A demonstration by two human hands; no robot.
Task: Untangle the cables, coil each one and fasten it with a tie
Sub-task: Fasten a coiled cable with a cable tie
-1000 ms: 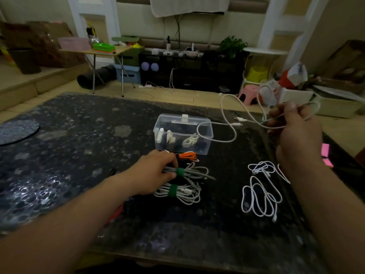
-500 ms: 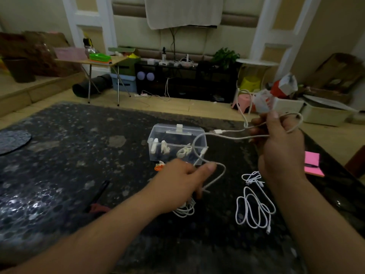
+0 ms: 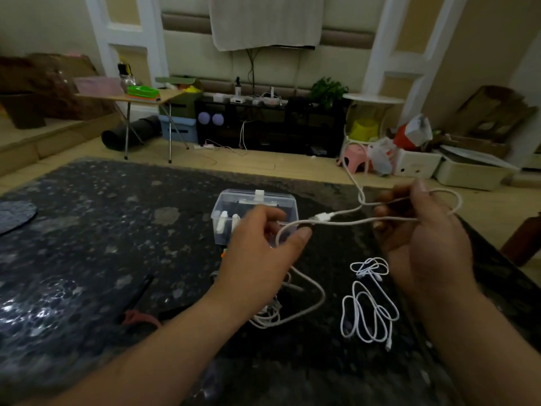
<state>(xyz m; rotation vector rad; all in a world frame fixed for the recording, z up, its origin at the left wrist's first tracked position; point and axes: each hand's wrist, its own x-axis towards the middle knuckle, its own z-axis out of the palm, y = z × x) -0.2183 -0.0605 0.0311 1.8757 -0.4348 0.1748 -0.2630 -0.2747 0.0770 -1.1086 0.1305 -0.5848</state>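
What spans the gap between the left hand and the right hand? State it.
In the head view, a white cable with its connector plug stretches from the left hand to the right hand, above the dark table.

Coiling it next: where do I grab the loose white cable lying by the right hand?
Pinch its free plug end, from above on the near side. That end of the loose white cable sticks out clear of the overlapping loops, so it likely draws out cleanly.

A home living room: beyond the far edge of the dark speckled table (image 3: pixel 87 218) stand a low black media cabinet (image 3: pixel 269 128) (gadgets (image 3: pixel 237 98) and cords (image 3: pixel 271 97) on top), a potted plant (image 3: pixel 328 89), a folding table (image 3: pixel 140 98), a pink stool (image 3: pixel 355 154) and storage bins (image 3: pixel 468 174).
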